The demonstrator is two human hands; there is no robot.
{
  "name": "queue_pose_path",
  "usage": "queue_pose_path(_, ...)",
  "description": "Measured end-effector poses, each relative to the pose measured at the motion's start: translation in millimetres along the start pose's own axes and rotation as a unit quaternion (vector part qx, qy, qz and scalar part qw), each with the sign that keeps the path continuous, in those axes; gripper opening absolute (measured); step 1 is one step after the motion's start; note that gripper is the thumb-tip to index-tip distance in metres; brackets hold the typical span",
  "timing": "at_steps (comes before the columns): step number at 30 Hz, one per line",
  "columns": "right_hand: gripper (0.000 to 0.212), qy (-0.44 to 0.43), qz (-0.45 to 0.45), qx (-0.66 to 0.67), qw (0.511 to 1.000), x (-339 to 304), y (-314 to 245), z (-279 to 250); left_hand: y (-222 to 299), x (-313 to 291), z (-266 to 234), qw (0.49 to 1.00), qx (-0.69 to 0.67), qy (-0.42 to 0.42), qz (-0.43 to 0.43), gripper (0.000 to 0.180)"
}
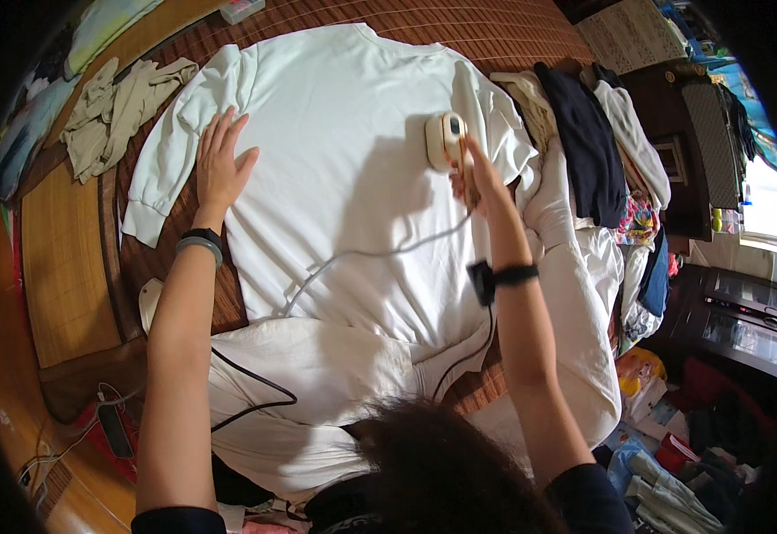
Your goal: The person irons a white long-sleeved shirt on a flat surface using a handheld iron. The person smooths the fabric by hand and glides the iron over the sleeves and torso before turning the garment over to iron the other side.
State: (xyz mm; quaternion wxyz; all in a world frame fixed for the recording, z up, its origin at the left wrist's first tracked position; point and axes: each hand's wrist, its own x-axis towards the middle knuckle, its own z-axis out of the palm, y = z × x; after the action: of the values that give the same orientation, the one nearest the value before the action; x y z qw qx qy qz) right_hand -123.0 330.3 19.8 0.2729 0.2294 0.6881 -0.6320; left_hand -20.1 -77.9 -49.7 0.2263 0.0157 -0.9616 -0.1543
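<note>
A white long-sleeved sweatshirt [317, 151] lies spread flat before me, its neckline at the far side. My left hand [223, 162] rests flat where the left sleeve meets the body, fingers stretched out. In my right hand [479, 182] is a small cream handheld garment steamer [443, 142] with gold trim. It is over the right side of the sweatshirt, near the right sleeve, and casts a shadow to its left. Whether it touches the cloth I cannot tell. A grey cord [379, 253] runs from it across the sweatshirt toward the near hem.
The sweatshirt lies on a brown slatted mat [495, 31]. Beige crumpled clothing [121, 111] lies at left; a dark navy garment [580, 142] and other clothes pile up at right. A black cable [259, 405] hangs near my lap. A phone [115, 432] sits at lower left.
</note>
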Motion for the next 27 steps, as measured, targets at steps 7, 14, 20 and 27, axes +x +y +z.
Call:
queue_pose_path(7, 0.060, -0.073, -0.014, 0.002, 0.997, 62.6, -59.4, 44.0, 0.0, -4.2, -0.5, 1.000, -0.013, 0.012, 0.004, 0.056)
queue_pose_path(14, 0.065, -0.060, 0.033, 0.009, 0.998, 49.1, -36.4, 34.2, -1.7, -3.9, -3.3, 1.000, -0.012, 0.021, 0.005, 0.056)
queue_pose_path(20, 0.069, -0.058, 0.057, 0.072, 0.994, 17.9, -15.7, 18.7, -2.0, -4.4, -5.0, 1.000, -0.012, 0.023, 0.009, 0.056)
queue_pose_path(27, 0.070, -0.008, 0.015, 0.014, 1.000, 27.3, -16.8, 20.5, -0.2, -3.8, -1.3, 1.000, -0.008, 0.016, 0.004, 0.057)
